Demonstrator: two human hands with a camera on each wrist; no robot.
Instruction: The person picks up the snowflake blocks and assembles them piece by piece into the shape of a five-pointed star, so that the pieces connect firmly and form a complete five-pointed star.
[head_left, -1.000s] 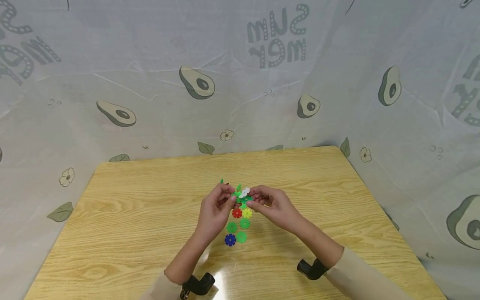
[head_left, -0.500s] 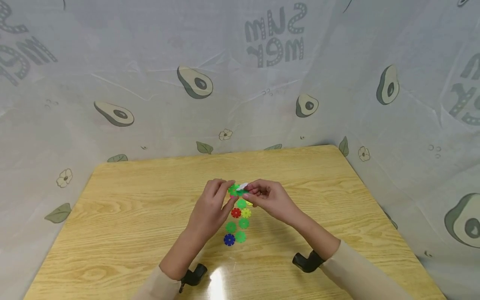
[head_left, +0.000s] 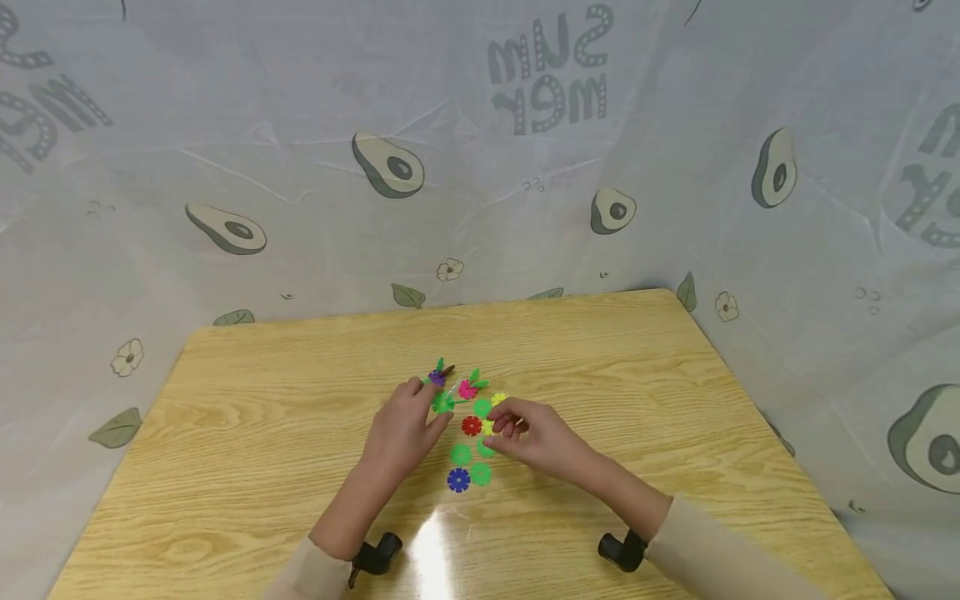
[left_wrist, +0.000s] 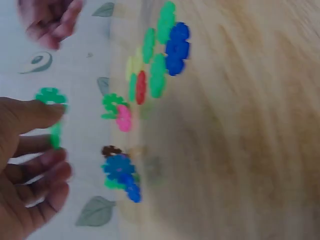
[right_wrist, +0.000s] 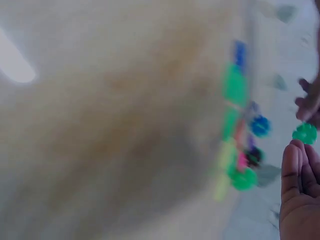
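Note:
My left hand (head_left: 401, 425) pinches a green notched plastic disc (left_wrist: 51, 95) between thumb and fingers, with another green disc joined edge-on to it. A thin white piece (head_left: 453, 387) shows at the top of this cluster in the head view. My right hand (head_left: 543, 437) hovers over the disc rows, its fingers loosely bent and holding nothing. It partly covers a yellow disc and a green one. Beyond the hands lie two small joined clusters, one pink and green (head_left: 468, 389), the other purple, green and brown (head_left: 437, 377).
Flat discs lie in two columns on the wood-grain table (head_left: 262, 442): a red disc (head_left: 472, 426), a blue disc (head_left: 458, 480), several green discs and yellow ones. A white cloth (head_left: 480, 208) with avocado prints hangs behind. Dark wrist-camera mounts sit under both forearms.
Both hands worked together on the green-and-white cluster, then parted. The left hand moved left and nearer with the cluster. The right hand let go and drew back over the disc rows.

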